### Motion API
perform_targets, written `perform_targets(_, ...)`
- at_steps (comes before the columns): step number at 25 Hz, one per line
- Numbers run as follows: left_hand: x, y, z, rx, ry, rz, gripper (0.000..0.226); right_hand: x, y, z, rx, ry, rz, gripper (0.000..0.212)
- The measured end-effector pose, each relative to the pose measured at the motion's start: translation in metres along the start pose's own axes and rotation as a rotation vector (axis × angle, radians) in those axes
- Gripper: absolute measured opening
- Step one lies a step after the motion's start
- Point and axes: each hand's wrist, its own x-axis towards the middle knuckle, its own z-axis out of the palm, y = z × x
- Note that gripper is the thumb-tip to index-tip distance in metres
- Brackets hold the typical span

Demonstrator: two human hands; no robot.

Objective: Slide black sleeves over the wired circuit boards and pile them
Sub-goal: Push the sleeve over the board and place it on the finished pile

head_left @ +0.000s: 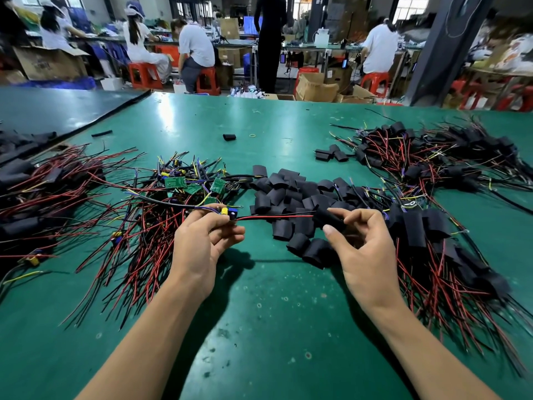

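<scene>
The left hand [202, 243] is pinching a small wired circuit board [227, 212] between thumb and curled fingers, just above the counter. The board is carrying one yellow part and one blue part. A paired red-and-black wire [277, 217] is running taut from it to the right hand [363, 255], whose thumb and bent fingertips are gripping one matte black sleeve [328, 219]. This soft, flattened tube is sitting on the wire, well apart from the board.

Behind the hands a heap of loose sleeves [291, 194] is lying, too many to count, all short, dull tubes. Left of it, bare green boards [190, 183] are sitting in a tangle, their glossy red and black wires fanning toward the near edge. Sleeved boards are lying in three piles: a near right pile [432, 235], a far right pile [432, 157] and a far left pile [43, 183]. One stray sleeve [229, 137] and one yellow rubber band [252, 135] are lying farther back.

The counter [274, 313] is showing a smooth green mat, scuffed, spotted and catching glare. Beyond it, four people [196, 44] are sitting at workshop benches, some on red plastic stools [206, 79], and open cardboard boxes [315, 88] are standing on the floor.
</scene>
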Motion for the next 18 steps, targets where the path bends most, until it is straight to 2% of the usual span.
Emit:
perform_targets(5, -0.007, 0.001, 0.006, 0.032, -0.1, -0.077, 0.016, 0.0, -0.001, 0.004, 0.068, -0.098, 0.045, 0.039)
perform_targets(9, -0.012, 0.006, 0.009, -0.039, -0.188, -0.155, 0.015, -0.001, -0.006, 0.01, 0.332, -0.16, 0.239, 0.069)
perform_targets(12, -0.019, 0.005, 0.014, -0.09, -0.285, -0.244, 0.025, 0.001, -0.013, 0.012, 0.619, -0.136, 0.377, 0.088)
perform_targets(15, -0.028, -0.005, 0.024, -0.114, -0.323, -0.312, 0.032, 0.003, -0.016, 0.014, 0.82, -0.082, 0.459, 0.09)
perform_targets(18, -0.035, -0.013, 0.031, -0.113, -0.338, -0.32, 0.036, 0.001, -0.018, 0.016, 0.786, -0.078, 0.457, 0.09)
